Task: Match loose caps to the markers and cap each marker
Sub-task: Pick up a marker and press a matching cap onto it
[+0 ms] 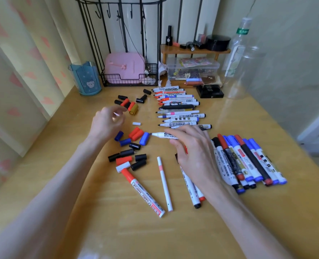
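The right hand (194, 150) has its grip closed around the barrel of an uncapped whiteboard marker (161, 135), fingers curled over it. The marker lies level, its dark tip pointing away from the palm, just beside a loose blue cap (144, 138) on the wooden counter (117, 230).

Beyond that cap, the left hand (106, 124) hovers above the counter. It is motion-blurred, and its grip is narrow, with the fingertips pinching a small white piece (115, 114) too blurred to name.

Between the two hands lie two red caps (135, 134) and a short white cap (136, 123). Below the left hand sits a cluster of black caps (139, 161), with two more blue caps and some red and white ones among them. Further black and red caps lie past its fingertips.

Behind the right hand's grip, a row of uncapped markers (181, 109) lies side by side, tips all facing the left hand. On the outer side of the right wrist, a bundle of capped markers (248, 161) lies packed together. Nearer the person, a red-capped marker (143, 191) and a thin white pen (164, 184) lie separately. Two more markers are partly hidden under the right forearm.
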